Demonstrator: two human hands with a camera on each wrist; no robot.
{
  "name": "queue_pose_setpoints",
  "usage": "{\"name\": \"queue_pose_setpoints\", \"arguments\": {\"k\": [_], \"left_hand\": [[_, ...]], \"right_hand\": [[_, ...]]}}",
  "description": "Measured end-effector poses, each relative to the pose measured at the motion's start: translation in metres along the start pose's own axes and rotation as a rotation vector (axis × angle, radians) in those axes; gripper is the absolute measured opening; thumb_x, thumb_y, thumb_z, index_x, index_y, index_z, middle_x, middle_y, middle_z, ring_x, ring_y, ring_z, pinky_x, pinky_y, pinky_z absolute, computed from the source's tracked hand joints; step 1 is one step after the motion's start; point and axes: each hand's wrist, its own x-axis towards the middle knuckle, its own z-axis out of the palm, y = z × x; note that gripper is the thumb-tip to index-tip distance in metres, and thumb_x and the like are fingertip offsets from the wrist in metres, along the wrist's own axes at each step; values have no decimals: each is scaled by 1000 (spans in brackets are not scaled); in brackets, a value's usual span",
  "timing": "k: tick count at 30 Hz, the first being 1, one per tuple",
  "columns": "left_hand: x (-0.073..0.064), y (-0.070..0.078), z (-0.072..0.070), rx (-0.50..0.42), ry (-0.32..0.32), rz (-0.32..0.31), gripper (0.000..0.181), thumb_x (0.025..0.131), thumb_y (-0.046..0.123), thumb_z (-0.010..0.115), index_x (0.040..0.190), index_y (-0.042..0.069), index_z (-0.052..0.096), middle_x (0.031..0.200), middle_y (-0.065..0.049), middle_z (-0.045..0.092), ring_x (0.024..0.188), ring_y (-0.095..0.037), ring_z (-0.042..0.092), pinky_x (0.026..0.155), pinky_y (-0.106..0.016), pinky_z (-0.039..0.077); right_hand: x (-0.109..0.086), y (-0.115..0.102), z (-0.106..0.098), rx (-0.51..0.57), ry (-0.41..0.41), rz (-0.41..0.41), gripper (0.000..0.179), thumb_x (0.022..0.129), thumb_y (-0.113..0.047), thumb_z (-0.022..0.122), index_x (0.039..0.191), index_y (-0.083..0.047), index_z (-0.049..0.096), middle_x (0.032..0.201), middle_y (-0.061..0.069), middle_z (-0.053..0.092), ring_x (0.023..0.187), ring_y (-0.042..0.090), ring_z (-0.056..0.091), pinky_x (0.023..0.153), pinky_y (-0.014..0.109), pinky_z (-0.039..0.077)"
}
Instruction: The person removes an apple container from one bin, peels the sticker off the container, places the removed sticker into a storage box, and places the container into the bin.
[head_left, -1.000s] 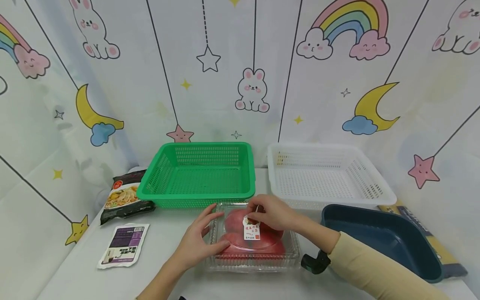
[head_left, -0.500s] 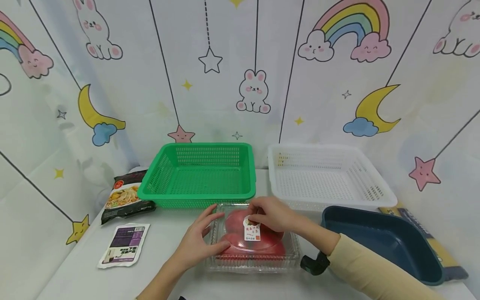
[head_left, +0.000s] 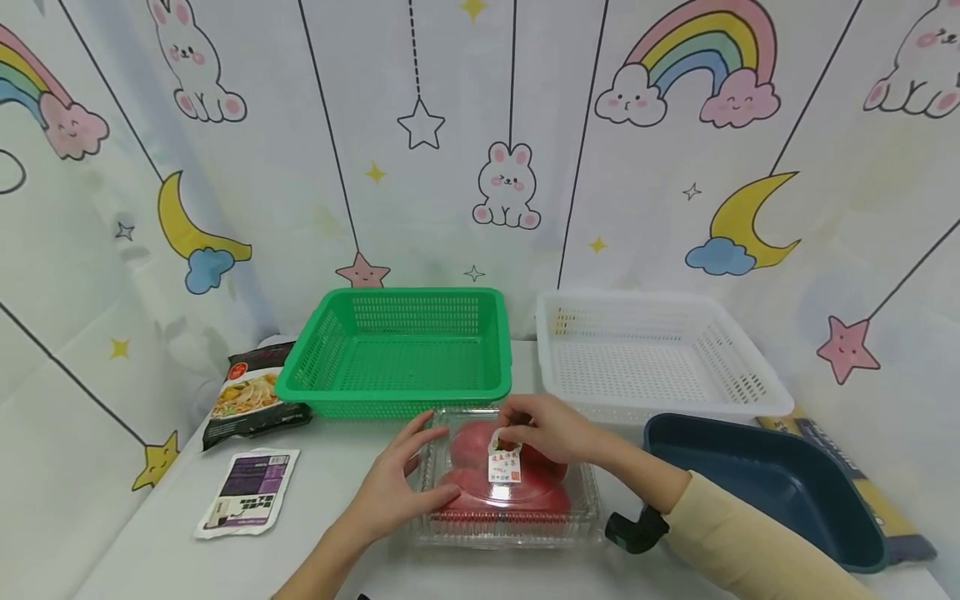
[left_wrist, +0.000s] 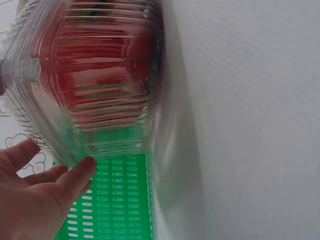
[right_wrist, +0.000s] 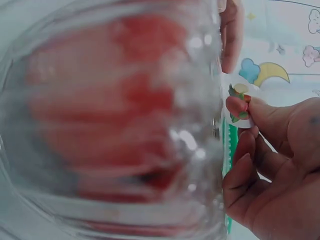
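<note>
clear ribbed plastic clamshell box [head_left: 510,487] sits on the white table [head_left: 150,558], front centre, just at 6 o'clock from the green mesh basket [head_left: 397,350]. two smooth, rounded red fruits [head_left: 480,442] show through the lid. right hand [head_left: 551,429] is pinching the top edge of the small white paper label [head_left: 504,465] on the lid between thumb and fingertip. left hand [head_left: 393,487] lies flat with relaxed fingers against the box's 9 o'clock side, steadying it. white perforated basket [head_left: 652,354] at 1 o'clock, glossy dark blue tub [head_left: 765,479] at 3 o'clock, two flat food packets [head_left: 247,492] at 9 o'clock.
</note>
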Motion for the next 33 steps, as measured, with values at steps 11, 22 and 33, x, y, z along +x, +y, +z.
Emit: {"name": "queue_pose_setpoints", "arguments": {"k": [11,22,33], "left_hand": [[2,-1,2,-4,-15,-21,72,79,28,88,142,10,58,163,-11,28,145,-40,30,107,-58,40],[5,3,1,-2,-17,-1,72,79,29,88,142,10,58,163,-11,28,145,-40,30,107,-57,40],[1,1,-1,5,-12,0,70,79,28,88,141,10,59,162,-14,29,144,-42,30,107,-58,40]], "right_hand": [[-5,2,-3,40,-2,-10,6,100,-12,64,94,-11,64,85,-4,67,79,12,64,76,29,56],[-9,-4,-9,73,15,5,5,101,-12,64,96,-10,64,87,-2,69,84,20,68,81,32,57],[-15,-15,-9,100,51,3,4,101,-11,63,97,-10,64,89,-2,66,84,16,66,81,35,58]]}}
